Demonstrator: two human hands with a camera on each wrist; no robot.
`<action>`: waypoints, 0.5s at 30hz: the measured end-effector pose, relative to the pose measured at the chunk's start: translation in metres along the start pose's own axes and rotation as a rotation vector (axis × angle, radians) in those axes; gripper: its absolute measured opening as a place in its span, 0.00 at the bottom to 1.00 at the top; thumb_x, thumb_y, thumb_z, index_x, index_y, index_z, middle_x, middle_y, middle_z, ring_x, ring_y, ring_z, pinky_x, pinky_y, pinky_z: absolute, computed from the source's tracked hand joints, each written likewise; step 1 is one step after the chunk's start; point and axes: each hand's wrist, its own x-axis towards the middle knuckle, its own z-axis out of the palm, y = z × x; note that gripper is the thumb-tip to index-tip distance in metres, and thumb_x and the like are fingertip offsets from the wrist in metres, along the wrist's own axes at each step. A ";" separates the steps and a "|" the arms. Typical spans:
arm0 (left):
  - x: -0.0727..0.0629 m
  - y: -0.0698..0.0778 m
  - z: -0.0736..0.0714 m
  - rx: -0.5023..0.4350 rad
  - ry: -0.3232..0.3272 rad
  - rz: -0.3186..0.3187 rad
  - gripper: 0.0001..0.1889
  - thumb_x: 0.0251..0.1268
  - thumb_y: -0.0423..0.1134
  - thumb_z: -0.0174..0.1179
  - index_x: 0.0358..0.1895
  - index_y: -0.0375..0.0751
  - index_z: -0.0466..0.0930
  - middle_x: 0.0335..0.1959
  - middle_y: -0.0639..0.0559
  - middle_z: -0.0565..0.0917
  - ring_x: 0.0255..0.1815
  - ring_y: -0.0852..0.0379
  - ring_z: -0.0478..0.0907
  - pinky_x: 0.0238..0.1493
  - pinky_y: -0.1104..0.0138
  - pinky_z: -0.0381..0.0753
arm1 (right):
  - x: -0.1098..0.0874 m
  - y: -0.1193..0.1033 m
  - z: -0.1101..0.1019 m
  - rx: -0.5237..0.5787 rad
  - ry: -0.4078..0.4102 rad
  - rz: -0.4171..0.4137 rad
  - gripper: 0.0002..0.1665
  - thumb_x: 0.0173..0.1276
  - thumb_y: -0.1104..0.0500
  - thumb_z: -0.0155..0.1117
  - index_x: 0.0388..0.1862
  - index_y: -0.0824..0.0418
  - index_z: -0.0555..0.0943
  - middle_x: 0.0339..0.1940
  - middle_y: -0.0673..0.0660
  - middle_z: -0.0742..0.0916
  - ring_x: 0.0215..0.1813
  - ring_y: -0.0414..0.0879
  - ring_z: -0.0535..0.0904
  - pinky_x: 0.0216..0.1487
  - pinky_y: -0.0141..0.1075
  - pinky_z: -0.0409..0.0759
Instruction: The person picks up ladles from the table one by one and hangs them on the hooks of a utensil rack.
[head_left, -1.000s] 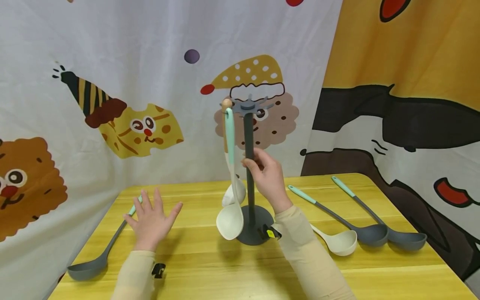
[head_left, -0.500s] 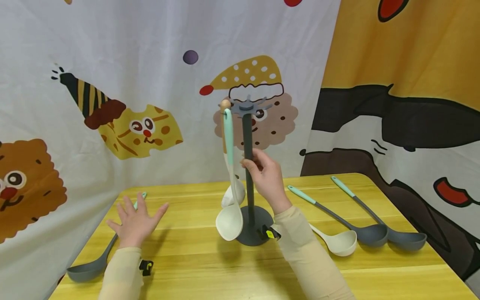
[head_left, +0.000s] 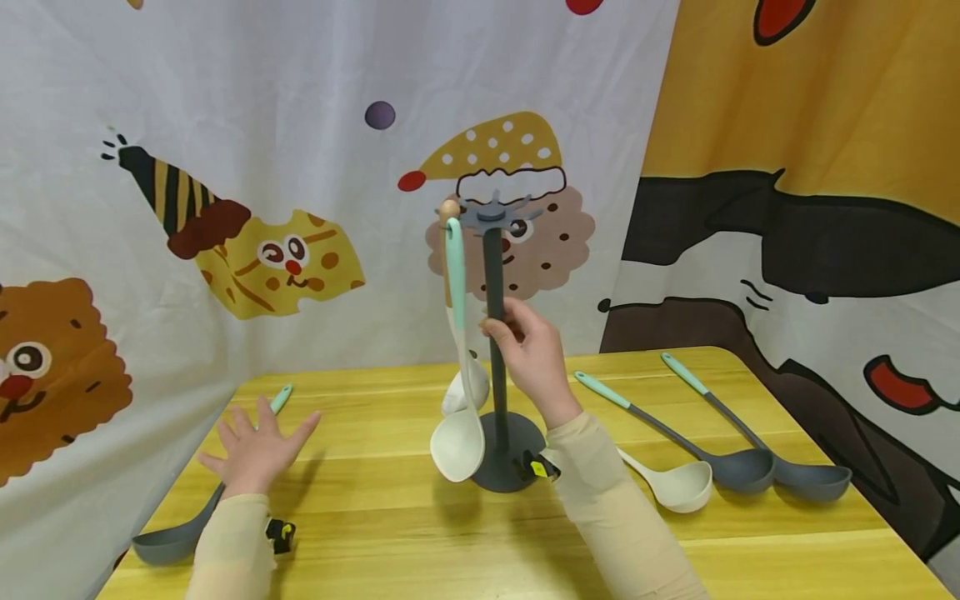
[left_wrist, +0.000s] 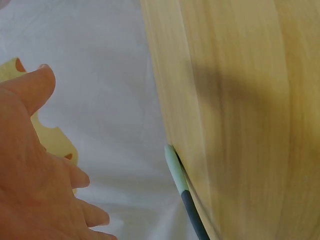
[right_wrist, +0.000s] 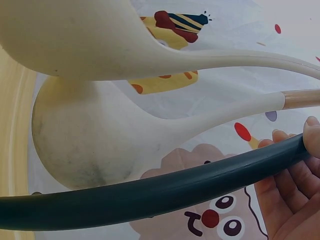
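My right hand (head_left: 528,354) grips the dark post of a grey utensil stand (head_left: 492,275), thumb and fingers round it about midway up. Two white ladles hang from the stand's left side: one with a mint handle (head_left: 459,442) in front, one with a wooden handle (right_wrist: 90,135) behind. Over the table's left part my left hand (head_left: 255,450) is spread, palm down, holding nothing. Beneath and beyond it lies a grey ladle (head_left: 172,540) with a mint handle, its middle hidden by the hand. That handle (left_wrist: 175,167) also shows in the left wrist view, apart from the fingers.
To the right of the stand lie a white ladle (head_left: 682,486) and two grey ladles with mint handles, the nearer grey ladle (head_left: 742,469) beside the farther grey ladle (head_left: 813,482). All rest on a yellow wooden table (head_left: 390,542). A cartoon-print curtain (head_left: 315,133) hangs behind.
My left hand has moved left and slightly down toward the grey ladle on the left, fingers still spread. The right hand keeps its grip on the post.
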 end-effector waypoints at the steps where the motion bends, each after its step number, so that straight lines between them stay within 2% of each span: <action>1: 0.001 -0.002 0.000 0.004 0.000 -0.003 0.65 0.57 0.82 0.40 0.77 0.28 0.32 0.71 0.16 0.26 0.69 0.17 0.19 0.51 0.21 0.21 | 0.000 0.000 0.000 0.002 0.002 -0.001 0.09 0.72 0.59 0.63 0.47 0.61 0.83 0.35 0.56 0.86 0.37 0.51 0.81 0.41 0.45 0.77; 8: 0.008 -0.014 -0.001 0.016 -0.011 -0.035 0.68 0.51 0.84 0.44 0.77 0.28 0.33 0.71 0.14 0.31 0.69 0.14 0.26 0.51 0.20 0.27 | 0.000 0.000 0.001 -0.009 -0.001 0.002 0.09 0.72 0.59 0.63 0.47 0.60 0.82 0.35 0.56 0.86 0.37 0.50 0.80 0.41 0.44 0.77; 15: 0.011 -0.022 -0.005 0.013 -0.028 -0.065 0.68 0.51 0.82 0.48 0.77 0.29 0.33 0.71 0.15 0.31 0.69 0.15 0.26 0.51 0.20 0.28 | 0.000 -0.002 0.000 -0.018 -0.008 0.012 0.09 0.72 0.59 0.63 0.47 0.60 0.82 0.36 0.55 0.86 0.37 0.47 0.80 0.42 0.44 0.78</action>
